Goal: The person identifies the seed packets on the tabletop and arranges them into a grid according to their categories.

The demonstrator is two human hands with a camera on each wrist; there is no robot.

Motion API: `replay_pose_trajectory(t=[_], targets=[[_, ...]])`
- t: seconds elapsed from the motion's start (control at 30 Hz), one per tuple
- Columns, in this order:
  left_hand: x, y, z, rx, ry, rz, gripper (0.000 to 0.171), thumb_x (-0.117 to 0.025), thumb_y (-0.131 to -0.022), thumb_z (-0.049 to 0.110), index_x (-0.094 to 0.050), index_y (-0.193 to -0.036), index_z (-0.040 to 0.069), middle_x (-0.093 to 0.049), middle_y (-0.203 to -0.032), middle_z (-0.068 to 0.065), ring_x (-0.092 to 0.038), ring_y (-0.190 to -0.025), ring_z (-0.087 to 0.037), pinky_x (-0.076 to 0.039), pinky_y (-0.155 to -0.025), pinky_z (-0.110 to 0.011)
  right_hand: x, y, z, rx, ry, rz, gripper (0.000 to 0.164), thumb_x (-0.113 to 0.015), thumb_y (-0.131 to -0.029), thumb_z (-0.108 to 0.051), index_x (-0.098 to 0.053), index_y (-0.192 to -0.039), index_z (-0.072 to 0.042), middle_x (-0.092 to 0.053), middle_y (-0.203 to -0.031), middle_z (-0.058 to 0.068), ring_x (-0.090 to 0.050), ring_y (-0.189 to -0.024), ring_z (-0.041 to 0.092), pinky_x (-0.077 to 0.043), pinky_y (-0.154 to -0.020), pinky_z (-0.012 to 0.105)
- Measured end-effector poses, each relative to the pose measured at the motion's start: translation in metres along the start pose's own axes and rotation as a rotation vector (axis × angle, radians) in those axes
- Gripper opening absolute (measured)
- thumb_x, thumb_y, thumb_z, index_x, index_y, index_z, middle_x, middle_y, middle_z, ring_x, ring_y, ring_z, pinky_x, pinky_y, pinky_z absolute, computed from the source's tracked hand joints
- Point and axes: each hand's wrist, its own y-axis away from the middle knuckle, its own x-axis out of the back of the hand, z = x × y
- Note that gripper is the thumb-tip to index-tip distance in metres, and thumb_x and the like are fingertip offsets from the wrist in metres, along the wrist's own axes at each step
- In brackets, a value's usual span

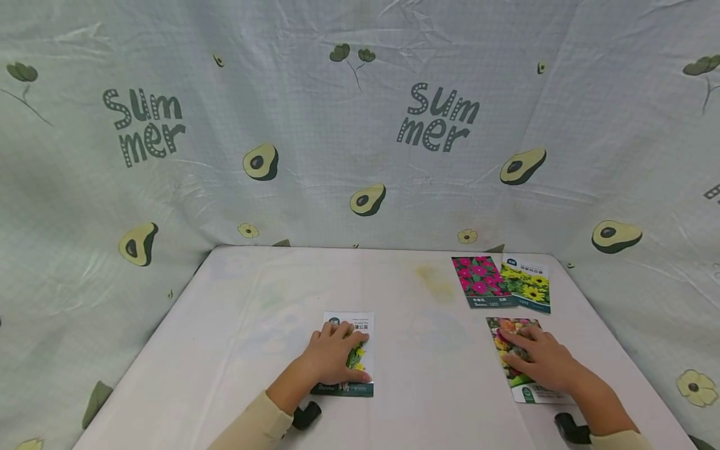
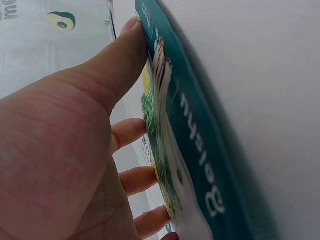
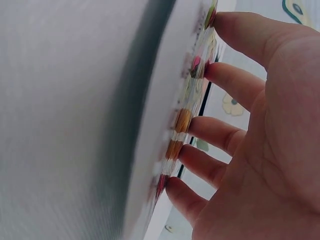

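Observation:
On the white table, my left hand [image 1: 335, 357] rests on a seed packet [image 1: 364, 322] with yellow flowers, green leaves and a dark teal lower band. In the left wrist view, its spread fingertips and thumb touch the face of that packet [image 2: 177, 135]. Over to the right, my right hand [image 1: 542, 362] lies on another seed packet [image 1: 534, 394], printed with multicoloured blooms. The right wrist view has the spread fingers [image 3: 215, 132] pressing its glossy front, with the packet's near edge slightly off the table. The hands cover parts of both packets.
Behind my right hand lie a pink-flower seed packet [image 1: 480, 278] and a yellow-flower seed packet [image 1: 529, 284], their edges overlapping. The white table [image 1: 270, 281] meets a hanging avocado-print cloth [image 1: 315, 119] at the back. A black wrist-worn piece sits under each wrist.

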Motion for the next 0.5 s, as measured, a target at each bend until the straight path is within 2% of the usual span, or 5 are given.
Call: replay_pose_trajectory(t=[0.23,0.5], targets=[[0.001,0.0,0.0,0.003,0.009,0.004,0.081,-0.073,-0.081,0.07,-0.053,-0.148,0.029,-0.047,-0.145,-0.005,-0.041,-0.133,-0.039,-0.038,-0.093,-0.051,-0.001,-0.001,-0.003,0.008,0.003,0.001,0.075,-0.06,-0.094,-0.063,-0.051,-0.152,-0.016,-0.047,-0.135,0.024,-0.047,-0.12,0.049,-0.044,-0.094,0.071],[0.001,0.0,-0.001,-0.003,0.015,0.003,0.081,-0.074,-0.081,0.07,-0.054,-0.148,0.029,-0.047,-0.144,-0.006,-0.041,-0.132,-0.04,-0.038,-0.092,-0.051,-0.002,-0.002,-0.013,-0.005,-0.002,-0.021,0.078,-0.059,-0.093,-0.068,-0.051,-0.152,-0.018,-0.045,-0.141,0.026,-0.041,-0.129,0.055,-0.04,-0.097,0.075]])
